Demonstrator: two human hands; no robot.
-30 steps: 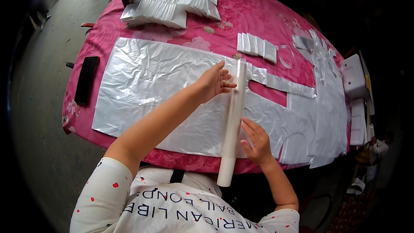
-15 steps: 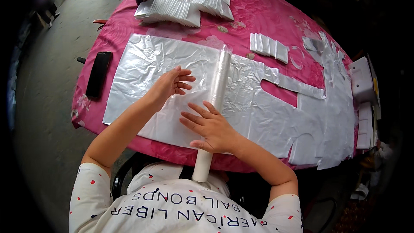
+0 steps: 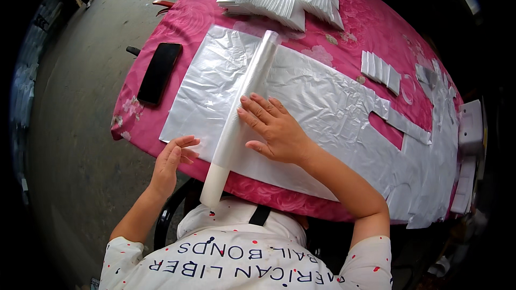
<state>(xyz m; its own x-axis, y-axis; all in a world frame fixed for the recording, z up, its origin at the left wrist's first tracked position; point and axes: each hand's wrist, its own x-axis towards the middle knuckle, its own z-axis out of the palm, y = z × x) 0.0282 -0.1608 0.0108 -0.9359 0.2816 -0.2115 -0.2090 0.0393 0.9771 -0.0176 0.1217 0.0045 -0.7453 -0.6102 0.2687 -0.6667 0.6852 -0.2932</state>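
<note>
A long roll of thin white plastic film (image 3: pixel 250 83) lies slantwise over flat white plastic bags (image 3: pixel 317 107) on the table. Its pale core end (image 3: pixel 216 182) juts past the near table edge toward my lap. My right hand (image 3: pixel 274 129) is flat with spread fingers, its fingertips on the middle of the roll. To the left of the roll's lower part, my left hand (image 3: pixel 174 161) hangs by the near corner of the bags. Its fingers are loosely bent and apart, with nothing seen in them.
A pink flowered cloth (image 3: pixel 199 16) covers the table. Folded white packets (image 3: pixel 285 0) are stacked at the back, with a smaller group (image 3: pixel 380 72) at the right. A black phone (image 3: pixel 159 74) lies on the left. White boxes (image 3: pixel 470 123) stand beyond the right edge.
The roll has moved left across the bags, leaving more of them showing on its right. My left hand has come down toward the near edge. My right hand has moved up along the roll.
</note>
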